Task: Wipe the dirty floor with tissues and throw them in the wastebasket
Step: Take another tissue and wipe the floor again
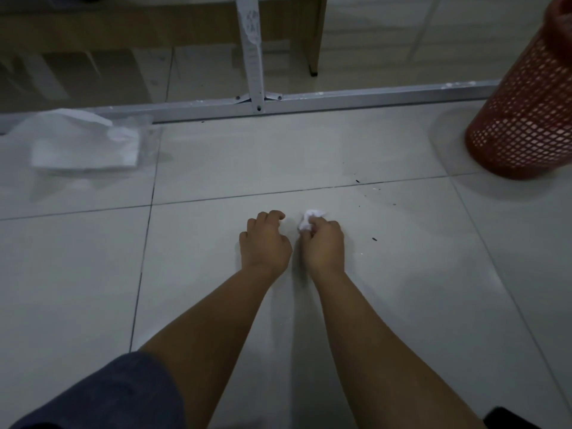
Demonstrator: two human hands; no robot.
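Note:
My right hand (323, 244) is closed around a crumpled white tissue (310, 220), whose bunched end sticks out past my fingers just above the pale tiled floor (216, 168). Close to its left, my left hand (265, 241) hovers with fingers curled and nothing visible in it. Small dark specks of dirt (374, 239) lie on the tiles to the right of my hands and further back near the grout line. The red mesh wastebasket (523, 119) stands at the far right. A clear pack of white tissues (85, 147) lies on the floor at the left.
A grey metal rail (340, 99) with an upright post (252, 51) crosses the floor behind my hands. Wooden furniture (315, 32) stands beyond it. A dark sleeve or trouser leg (108, 394) fills the lower left corner.

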